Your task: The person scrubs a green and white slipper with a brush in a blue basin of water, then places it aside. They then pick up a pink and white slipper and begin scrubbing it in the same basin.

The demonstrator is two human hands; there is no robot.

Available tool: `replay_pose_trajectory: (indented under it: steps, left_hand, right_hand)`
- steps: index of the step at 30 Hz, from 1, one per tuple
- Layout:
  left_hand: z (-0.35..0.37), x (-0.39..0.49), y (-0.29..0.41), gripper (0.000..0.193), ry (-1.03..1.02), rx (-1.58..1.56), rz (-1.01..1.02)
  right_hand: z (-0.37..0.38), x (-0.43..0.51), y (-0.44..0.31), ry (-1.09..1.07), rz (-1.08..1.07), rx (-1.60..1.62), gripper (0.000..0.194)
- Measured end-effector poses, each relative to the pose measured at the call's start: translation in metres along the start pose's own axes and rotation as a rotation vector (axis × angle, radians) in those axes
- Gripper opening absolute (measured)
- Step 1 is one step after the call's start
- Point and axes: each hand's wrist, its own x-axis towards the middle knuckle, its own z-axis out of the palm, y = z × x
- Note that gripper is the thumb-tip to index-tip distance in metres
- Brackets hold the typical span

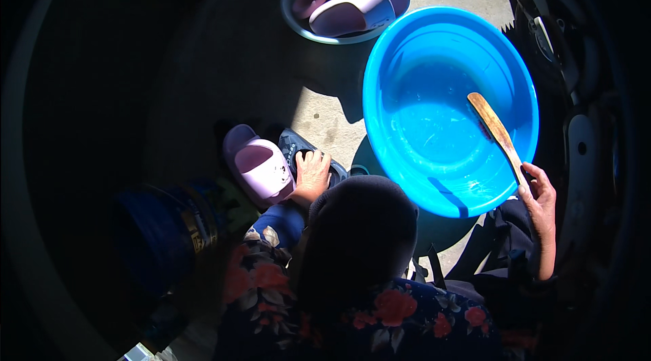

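My left hand rests on a dark grey slide sandal, its fingers bent at the foot opening; whether they grip it is unclear. Just left of it lies a pink slide sandal with a small printed face. On the right, my right hand holds the handle end of a wooden-backed brush. The brush reaches over the rim of a large blue plastic basin, bristles turned down and inward. Shallow water seems to lie in the basin.
Beyond the basin, a pale round basin holds pink slides and something green. A dark blue bucket stands at the lower left in shadow. Dark objects, one with saw-like teeth, line the right side. The floor is concrete.
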Motion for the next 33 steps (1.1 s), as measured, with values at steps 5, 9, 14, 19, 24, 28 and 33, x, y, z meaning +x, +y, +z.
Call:
replay_pose_trajectory:
  steps: [5,9,14,19,24,28,33]
  left_hand:
    - [-0.005,0.005,-0.028,0.053,0.19,0.241,-0.304]
    - [-0.018,0.024,-0.035,0.048,-0.028,0.492,-0.444]
    - [-0.033,0.043,-0.047,0.052,-0.316,0.39,-0.479]
    - [-0.02,0.043,-0.053,0.027,0.067,0.421,-0.352]
    - [-0.015,0.044,-0.061,0.017,0.27,0.412,-0.23]
    - [-0.013,0.037,-0.059,0.047,0.095,0.415,-0.254]
    - [-0.022,0.038,-0.052,0.062,-0.04,0.211,-0.395]
  right_hand:
    - [-0.002,0.001,0.0,-0.008,-0.004,0.038,0.043]
    - [-0.003,0.002,-0.001,-0.034,0.004,-0.006,0.043]
    - [-0.002,0.001,-0.003,0.001,0.0,0.015,0.043]
    - [-0.003,0.001,-0.001,-0.032,0.021,0.022,0.043]
    - [-0.004,0.002,0.0,-0.043,0.037,0.02,0.043]
    - [-0.005,0.002,-0.001,-0.07,0.048,0.049,0.043]
    - [-0.006,0.001,-0.001,-0.068,0.044,0.015,0.042]
